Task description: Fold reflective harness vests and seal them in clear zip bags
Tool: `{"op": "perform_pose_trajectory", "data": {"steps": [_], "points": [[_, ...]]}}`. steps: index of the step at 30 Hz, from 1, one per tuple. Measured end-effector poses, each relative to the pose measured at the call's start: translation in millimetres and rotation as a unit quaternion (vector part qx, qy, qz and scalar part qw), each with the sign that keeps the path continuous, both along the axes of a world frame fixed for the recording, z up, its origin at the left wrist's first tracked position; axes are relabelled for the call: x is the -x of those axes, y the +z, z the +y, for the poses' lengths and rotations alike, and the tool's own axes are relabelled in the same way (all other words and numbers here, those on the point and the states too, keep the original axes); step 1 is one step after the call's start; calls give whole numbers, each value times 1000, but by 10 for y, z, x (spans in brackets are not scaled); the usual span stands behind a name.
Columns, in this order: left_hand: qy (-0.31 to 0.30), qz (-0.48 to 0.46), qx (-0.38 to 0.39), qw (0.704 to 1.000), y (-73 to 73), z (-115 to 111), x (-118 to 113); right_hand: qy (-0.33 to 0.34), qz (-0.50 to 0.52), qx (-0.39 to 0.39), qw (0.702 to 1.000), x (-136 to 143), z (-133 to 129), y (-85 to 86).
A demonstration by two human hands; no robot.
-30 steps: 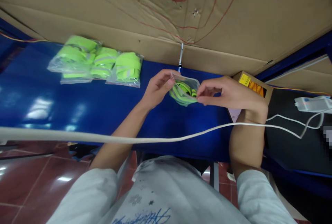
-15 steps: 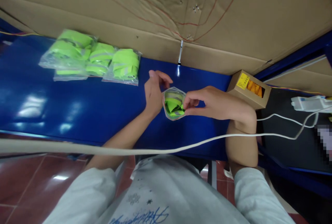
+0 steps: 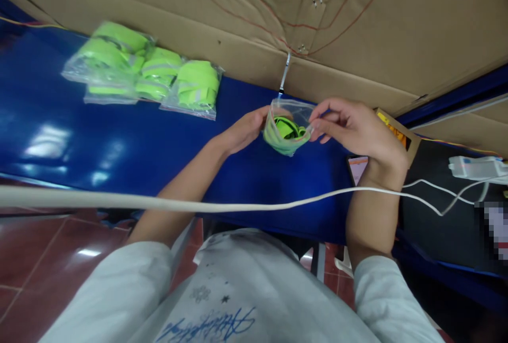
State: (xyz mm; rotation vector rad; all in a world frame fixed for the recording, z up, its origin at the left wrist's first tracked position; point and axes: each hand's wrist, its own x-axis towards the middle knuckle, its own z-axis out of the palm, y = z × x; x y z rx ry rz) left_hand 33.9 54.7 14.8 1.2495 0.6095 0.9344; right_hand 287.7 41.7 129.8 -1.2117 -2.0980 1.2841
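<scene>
A clear plastic bag (image 3: 278, 144), its mouth spread wide, hangs between my two hands above the blue table. Inside it lies a folded neon-green reflective strap (image 3: 286, 128). My left hand (image 3: 248, 130) grips the bag's left side, with some fingers hidden behind the plastic. My right hand (image 3: 343, 123) pinches the right edge of the bag's mouth between thumb and fingers. Off to the left, several bagged neon-green bundles (image 3: 196, 86) with grey reflective bands lie side by side and partly stacked.
A white cable (image 3: 246, 206) crosses in front of my forearms. Behind my right wrist stands a cardboard box (image 3: 413, 150) with orange contents; a phone-like screen (image 3: 357, 167) shows beside my right forearm. A white power strip (image 3: 474, 167) lies on the black surface at right.
The bag has moved up and right and tipped, so its side now shows. Both hands rose with it, and my right hand shifted to the bag's rim. The phone-like screen has come into view.
</scene>
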Motion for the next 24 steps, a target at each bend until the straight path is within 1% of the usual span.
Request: {"op": "perform_pose_trajectory", "data": {"steps": [1,2,4,6,9,11,13,15,16,18,20,22,24], "points": [[-11,8,-25,1000,-32,19,30,-9,12,7,1000,-19,23,-24],[-3,20,-47,999,-63,36,54,-6,16,12,1000,-38,33,-30],[34,50,-72,996,-107,65,82,20,8,17,1000,-80,18,8],[54,60,-75,994,-113,79,94,48,-19,12,999,-122,-21,81],[52,41,-72,995,-63,72,99,63,-59,-15,996,-148,-45,156],[58,31,-65,996,-27,59,102,77,-73,-26,994,-131,-21,161],[57,32,-59,996,-15,53,108,114,-80,-24,990,-105,17,155],[49,41,-58,996,-32,61,119,151,-80,-12,985,-96,44,160],[48,45,-59,996,-49,68,126,156,-80,-3,985,-104,50,168],[64,47,-62,995,-88,85,134,135,-80,7,988,-137,53,175],[86,44,-65,993,-121,94,127,89,-84,-3,993,-173,59,147],[94,39,-66,993,-137,92,104,43,-83,-35,995,-187,84,76],[88,37,-64,993,-134,80,77,10,-75,-72,995,-172,125,-10]]}}
